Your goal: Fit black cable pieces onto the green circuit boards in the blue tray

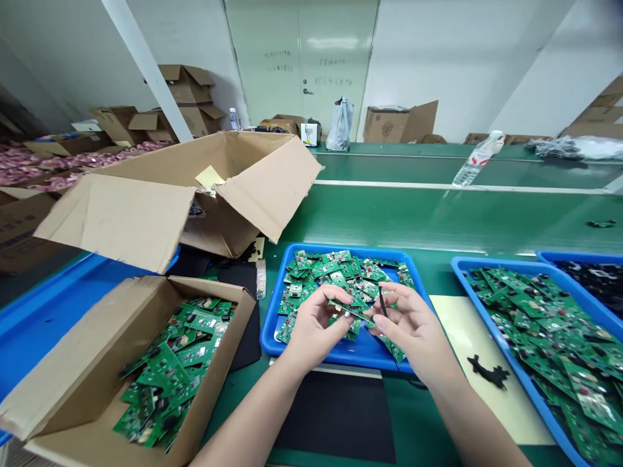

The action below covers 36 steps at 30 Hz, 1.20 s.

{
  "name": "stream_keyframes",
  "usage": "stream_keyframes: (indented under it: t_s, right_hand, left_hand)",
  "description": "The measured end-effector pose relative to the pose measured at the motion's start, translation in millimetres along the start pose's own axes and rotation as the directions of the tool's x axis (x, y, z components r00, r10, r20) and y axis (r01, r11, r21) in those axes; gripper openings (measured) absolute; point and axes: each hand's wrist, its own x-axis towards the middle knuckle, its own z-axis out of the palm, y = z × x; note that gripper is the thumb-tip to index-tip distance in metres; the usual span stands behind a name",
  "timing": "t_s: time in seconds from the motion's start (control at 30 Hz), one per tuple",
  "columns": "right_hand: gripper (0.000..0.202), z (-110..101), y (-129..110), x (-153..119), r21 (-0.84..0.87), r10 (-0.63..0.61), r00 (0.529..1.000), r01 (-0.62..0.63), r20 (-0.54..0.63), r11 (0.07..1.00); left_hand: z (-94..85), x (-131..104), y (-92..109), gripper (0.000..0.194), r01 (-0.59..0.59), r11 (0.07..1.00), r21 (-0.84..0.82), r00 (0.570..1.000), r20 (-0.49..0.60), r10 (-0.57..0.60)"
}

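In the head view my left hand (314, 327) pinches a green circuit board (356, 313) by one end, seen nearly edge-on. My right hand (413, 327) has a thin black strip (382, 301) between its fingers, close to the board's other end. Whether those fingers also touch the board, I cannot tell. Both hands are above a blue tray (269, 344) of loose green circuit boards (311, 269). On a pale yellow sheet (511, 415) to the right lies a small clump of black pieces (488, 372).
At lower left stands an open cardboard box (214, 389) with more boards; a larger open carton (160, 162) is behind it. Another blue tray (506, 360) of boards sits right. A black mat (335, 415) lies in front. A bottle (479, 159) stands tilted-looking further back.
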Motion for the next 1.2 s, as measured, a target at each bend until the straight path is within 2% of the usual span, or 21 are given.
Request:
stream_keyframes:
  t_s: [0.1, 0.2, 0.33, 0.43, 0.57, 0.7, 0.8, 0.97, 1.07, 1.2]
  right_hand:
    - [0.046, 1, 2, -2, -0.032, -0.066, 0.998, 0.065, -0.024, 0.997]
    - [0.046, 0, 5, -2, -0.109, -0.148, 0.989, 0.146, -0.010, 0.983]
    - [0.045, 1, 7, -4, -0.144, -0.166, 0.986, 0.162, -0.019, 0.976]
    - [0.040, 2, 3, -5, -0.158, -0.171, 0.985, 0.164, -0.027, 0.974]
    - [0.032, 2, -3, -5, -0.128, -0.193, 0.977, 0.181, -0.095, 0.975]
    - [0.033, 3, -5, -4, -0.073, -0.176, 0.981, 0.170, -0.084, 0.983]
    - [0.034, 4, -2, -4, -0.041, -0.161, 0.986, 0.160, -0.042, 0.986]
    - [0.051, 0, 6, -5, -0.123, -0.113, 0.993, 0.117, 0.034, 0.986]
    - [0.054, -3, 10, -5, -0.204, -0.118, 0.992, 0.123, 0.035, 0.971]
    - [0.052, -4, 9, -5, -0.248, -0.150, 0.989, 0.142, -0.014, 0.958]
  left_hand:
    - [1.7, -5, 2, 0.024, 0.036, 0.999, -0.022, 0.999, 0.037, -0.035]
    - [2.5, -10, 1, 0.039, 0.072, 0.996, -0.060, 0.994, 0.084, -0.067]
    - [3.2, -12, -3, 0.055, 0.136, 0.983, -0.125, 0.983, 0.138, -0.119]
    - [4.7, -12, -3, 0.057, 0.186, 0.973, -0.140, 0.980, 0.104, -0.172]
    - [5.1, -10, 1, 0.065, 0.203, 0.966, -0.161, 0.979, 0.063, -0.196]
    - [4.8, -6, 3, 0.049, 0.154, 0.975, -0.160, 0.985, -0.053, -0.164]
    - [6.0, -4, 4, 0.029, 0.184, 0.958, -0.222, 0.968, -0.129, -0.216]
    - [9.6, -3, 5, 0.031, 0.140, 0.936, -0.325, 0.948, -0.228, -0.221]
    - [10.1, -4, 4, 0.029, 0.155, 0.946, -0.283, 0.951, -0.216, -0.221]
    - [6.9, -5, 2, 0.021, 0.198, 0.978, -0.062, 0.970, -0.133, -0.205]
